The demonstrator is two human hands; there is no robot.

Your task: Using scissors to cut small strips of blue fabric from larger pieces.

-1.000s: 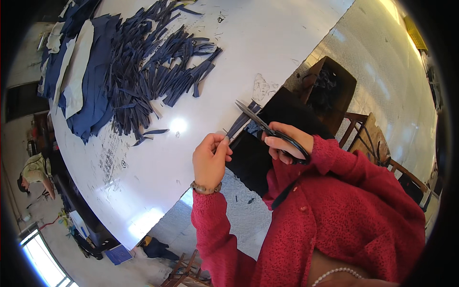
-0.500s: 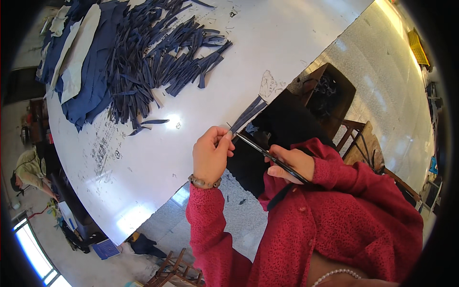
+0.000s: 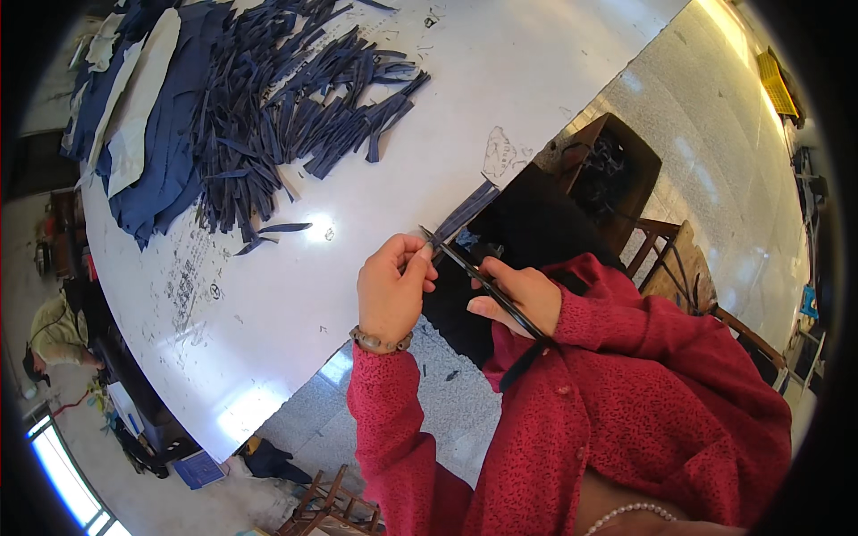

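My left hand [image 3: 393, 286] pinches a bundle of dark navy fabric strips [image 3: 460, 210] that runs up along the edge of the white table [image 3: 357, 205]. My right hand [image 3: 514, 299] grips a pair of black-handled scissors [image 3: 465, 266], whose blade tips lie across the strips beside my left fingertips. Black cloth [image 3: 545, 214] lies under and beside the scissors at the table's edge. A big tangle of cut navy strips [image 3: 268, 116] rests at the upper left, next to stacked navy fabric pieces [image 3: 165, 179] with off-white pieces [image 3: 141, 116] on top.
A dark box with scraps [image 3: 617, 179] and a wooden chair [image 3: 679, 268] stand beyond the right edge. A person [image 3: 63, 335] bends at the far left. A yellow crate [image 3: 776, 80] is at the upper right, another wooden chair [image 3: 331, 505] at the bottom.
Since a second ago the scissors have swung down from above the strips' far part to beside my left fingertips, and my right hand has shifted down and slightly left in the last moments.
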